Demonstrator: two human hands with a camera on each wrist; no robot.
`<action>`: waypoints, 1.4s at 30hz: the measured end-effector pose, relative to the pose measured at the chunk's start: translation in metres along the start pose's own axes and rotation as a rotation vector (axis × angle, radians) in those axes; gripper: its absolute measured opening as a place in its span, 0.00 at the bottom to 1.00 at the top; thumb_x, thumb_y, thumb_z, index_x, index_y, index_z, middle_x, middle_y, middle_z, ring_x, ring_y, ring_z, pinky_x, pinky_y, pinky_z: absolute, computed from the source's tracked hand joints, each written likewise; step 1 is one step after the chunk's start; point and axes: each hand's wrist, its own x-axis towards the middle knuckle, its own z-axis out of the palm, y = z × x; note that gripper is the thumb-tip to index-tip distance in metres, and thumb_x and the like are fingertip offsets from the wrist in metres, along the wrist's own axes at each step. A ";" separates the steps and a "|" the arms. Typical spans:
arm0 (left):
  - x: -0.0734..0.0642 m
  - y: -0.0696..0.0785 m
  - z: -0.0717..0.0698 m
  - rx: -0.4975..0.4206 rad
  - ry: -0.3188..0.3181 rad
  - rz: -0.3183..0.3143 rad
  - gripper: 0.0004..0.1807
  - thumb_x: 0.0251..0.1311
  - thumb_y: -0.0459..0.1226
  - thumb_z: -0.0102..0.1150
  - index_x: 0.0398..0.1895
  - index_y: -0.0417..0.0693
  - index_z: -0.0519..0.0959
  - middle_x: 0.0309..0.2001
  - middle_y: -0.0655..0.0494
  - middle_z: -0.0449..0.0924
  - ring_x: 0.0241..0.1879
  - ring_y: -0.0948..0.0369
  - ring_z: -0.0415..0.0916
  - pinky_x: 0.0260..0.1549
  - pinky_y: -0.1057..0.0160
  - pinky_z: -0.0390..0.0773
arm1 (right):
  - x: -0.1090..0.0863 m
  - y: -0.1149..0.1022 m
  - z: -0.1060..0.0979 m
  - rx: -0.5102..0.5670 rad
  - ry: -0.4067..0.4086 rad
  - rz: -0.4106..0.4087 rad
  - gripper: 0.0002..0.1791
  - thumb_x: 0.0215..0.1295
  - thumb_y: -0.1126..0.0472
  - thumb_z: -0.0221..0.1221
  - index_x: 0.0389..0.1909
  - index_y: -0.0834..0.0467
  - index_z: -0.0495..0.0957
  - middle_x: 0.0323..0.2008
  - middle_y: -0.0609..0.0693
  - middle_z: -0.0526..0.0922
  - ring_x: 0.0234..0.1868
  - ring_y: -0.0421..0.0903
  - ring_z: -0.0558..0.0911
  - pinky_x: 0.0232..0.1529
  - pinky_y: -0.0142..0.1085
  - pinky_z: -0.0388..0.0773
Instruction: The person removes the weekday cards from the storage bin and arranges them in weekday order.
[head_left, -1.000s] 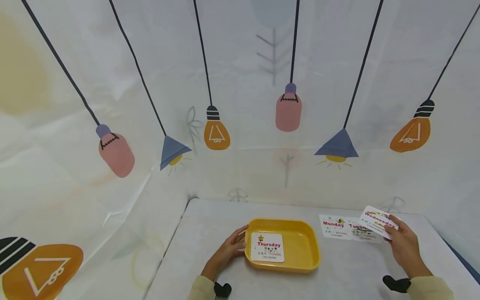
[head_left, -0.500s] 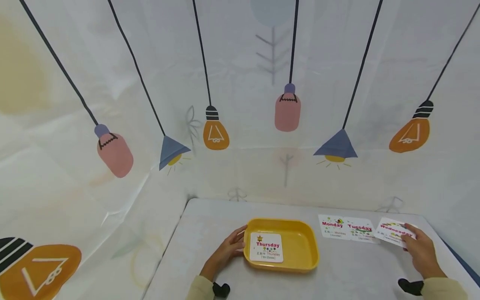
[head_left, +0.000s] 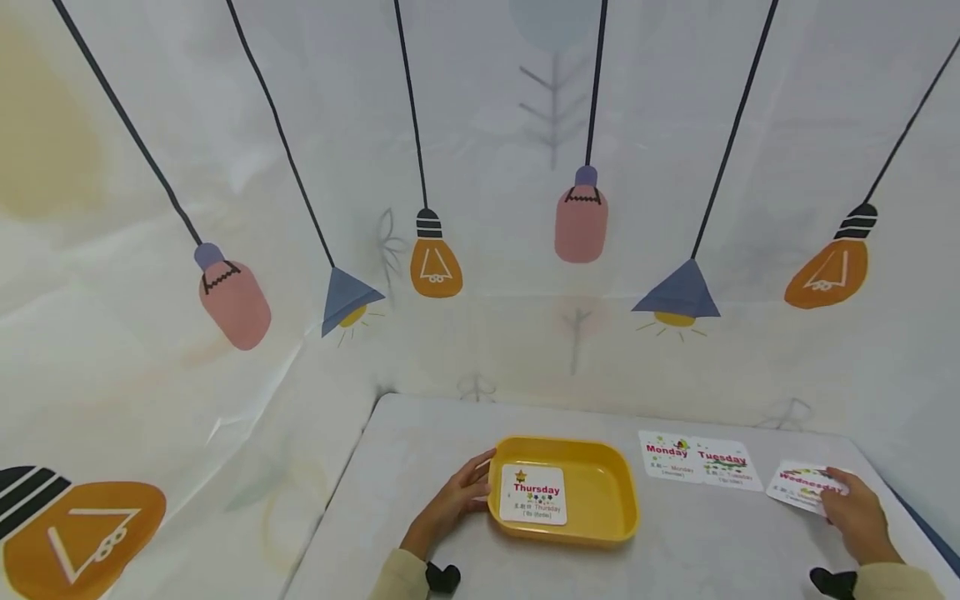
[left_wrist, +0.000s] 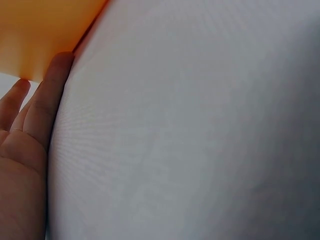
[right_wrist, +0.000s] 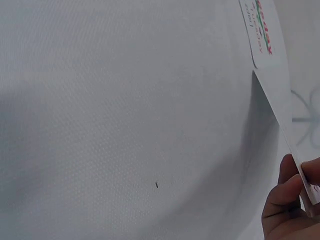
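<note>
My right hand (head_left: 861, 515) pinches a white "Wednesday" card (head_left: 795, 485) by its right end, beside the "Tuesday" card (head_left: 726, 467). In the right wrist view the card (right_wrist: 272, 107) is tilted, its held end raised and its far corner low at the neighbouring card. The "Monday" card (head_left: 669, 460) lies flat at the left of that row. My left hand (head_left: 450, 507) rests with extended fingers against the left side of a yellow tray (head_left: 600, 492). Inside the tray, on its left, lies a "Thursday" card (head_left: 534, 504). The left wrist view shows the fingertips (left_wrist: 60, 62) at the tray's outer wall.
A white covered table (head_left: 697, 550) bears the tray and cards. Behind it rises a pale cloth wall (head_left: 495, 350) printed with hanging lamps and bulbs. The table's right edge (head_left: 907, 500) runs close past my right hand.
My right hand has carried the "Wednesday" card rightward and lower, from over the "Tuesday" card to beside it, uncovering that card. My left hand and the tray stay in place.
</note>
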 end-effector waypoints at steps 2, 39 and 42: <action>-0.001 0.000 0.000 0.002 0.002 0.006 0.33 0.71 0.40 0.54 0.78 0.58 0.59 0.79 0.41 0.52 0.71 0.48 0.66 0.54 0.55 0.82 | 0.003 0.000 -0.001 -0.053 0.003 -0.032 0.40 0.61 0.68 0.43 0.76 0.70 0.45 0.64 0.77 0.57 0.53 0.68 0.66 0.33 0.39 0.68; 0.000 0.002 0.002 0.020 0.025 0.016 0.33 0.70 0.39 0.54 0.77 0.59 0.60 0.78 0.43 0.55 0.69 0.49 0.69 0.55 0.54 0.82 | 0.014 -0.025 0.019 -0.306 0.013 -0.151 0.35 0.62 0.72 0.52 0.69 0.77 0.51 0.67 0.81 0.44 0.58 0.80 0.59 0.58 0.69 0.65; 0.001 0.002 0.003 0.017 0.024 0.020 0.33 0.71 0.39 0.54 0.77 0.59 0.60 0.78 0.42 0.55 0.69 0.48 0.69 0.54 0.54 0.82 | 0.011 -0.026 0.020 -0.308 0.030 -0.173 0.33 0.62 0.72 0.52 0.67 0.77 0.54 0.67 0.81 0.45 0.58 0.81 0.59 0.59 0.70 0.64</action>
